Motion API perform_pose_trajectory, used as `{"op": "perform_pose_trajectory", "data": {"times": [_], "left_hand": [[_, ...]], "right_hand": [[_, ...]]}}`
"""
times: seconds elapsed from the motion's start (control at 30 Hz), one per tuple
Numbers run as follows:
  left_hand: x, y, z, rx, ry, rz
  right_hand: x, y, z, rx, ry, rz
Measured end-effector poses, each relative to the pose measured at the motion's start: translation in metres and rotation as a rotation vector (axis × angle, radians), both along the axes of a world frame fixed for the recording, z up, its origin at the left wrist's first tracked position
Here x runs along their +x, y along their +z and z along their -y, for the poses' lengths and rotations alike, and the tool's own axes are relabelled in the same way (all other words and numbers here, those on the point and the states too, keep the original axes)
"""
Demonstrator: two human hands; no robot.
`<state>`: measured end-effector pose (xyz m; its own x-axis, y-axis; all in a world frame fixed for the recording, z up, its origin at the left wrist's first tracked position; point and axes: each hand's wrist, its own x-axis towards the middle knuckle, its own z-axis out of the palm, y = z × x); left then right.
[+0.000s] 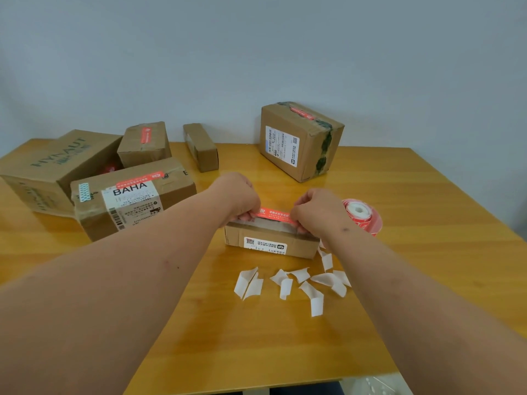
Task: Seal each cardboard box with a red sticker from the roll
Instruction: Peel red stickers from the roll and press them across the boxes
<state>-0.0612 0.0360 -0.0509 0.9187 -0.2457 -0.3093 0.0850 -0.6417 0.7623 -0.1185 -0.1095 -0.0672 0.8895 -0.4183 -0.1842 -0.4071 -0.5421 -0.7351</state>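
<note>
A small flat cardboard box (pixel 271 243) lies in the middle of the wooden table (pixel 427 223). A red sticker (pixel 272 214) stretches along its top. My left hand (pixel 238 199) pinches the sticker's left end and my right hand (pixel 316 212) pinches its right end, both just over the box's top. The red sticker roll (pixel 363 216) stands right of the box, partly behind my right hand.
Several white backing strips (pixel 296 283) litter the table in front of the box. Boxes with red stickers stand at the left (pixel 134 198), (pixel 144 143) and back right (pixel 299 141). A large open box (pixel 45 166) and a narrow box (pixel 201 146) sit at the back.
</note>
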Motion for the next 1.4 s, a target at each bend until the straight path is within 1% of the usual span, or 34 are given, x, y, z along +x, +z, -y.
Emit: {"op": "perform_pose_trajectory", "data": {"times": [0.13,0.3,0.43,0.57,0.7,0.77,0.83,0.93,1.03,1.13,1.17,1.27,1.4], "left_hand": [[0.002,-0.007,0.005,0.045,0.000,0.029],[0.000,-0.009,0.009,0.171,-0.049,0.075],[-0.001,-0.010,0.011,0.328,-0.118,0.108],[-0.006,-0.006,0.015,0.498,-0.201,0.192],[-0.005,-0.010,0.018,0.594,-0.218,0.274],[0.000,-0.014,0.013,0.587,-0.185,0.295],[0.004,-0.017,0.008,0.523,-0.142,0.267],[0.007,-0.020,-0.001,0.317,-0.053,0.129],[0.007,-0.024,-0.006,0.190,-0.018,0.147],[0.003,-0.026,-0.008,0.180,-0.036,0.205],[0.001,-0.027,-0.008,0.200,-0.059,0.227],[-0.006,-0.028,-0.005,0.315,-0.100,0.267],[-0.008,-0.027,-0.005,0.312,-0.086,0.269]], "right_hand": [[0.000,0.001,0.000,-0.211,0.083,-0.015],[0.002,0.001,-0.002,-0.406,0.173,-0.060],[0.003,0.000,-0.003,-0.489,0.237,-0.082],[0.003,-0.002,-0.004,-0.540,0.281,-0.080],[0.002,-0.004,-0.003,-0.567,0.312,-0.100],[0.002,-0.003,-0.001,-0.571,0.296,-0.106],[0.002,-0.002,0.001,-0.558,0.281,-0.112],[0.002,-0.002,0.001,-0.503,0.250,-0.109],[0.003,-0.004,0.001,-0.458,0.197,-0.082],[0.002,-0.010,-0.003,-0.378,0.126,0.009],[0.002,-0.013,-0.005,-0.389,0.111,0.020],[0.000,-0.024,-0.007,-0.484,0.090,0.002],[0.002,-0.025,-0.005,-0.501,0.095,-0.073]]}}
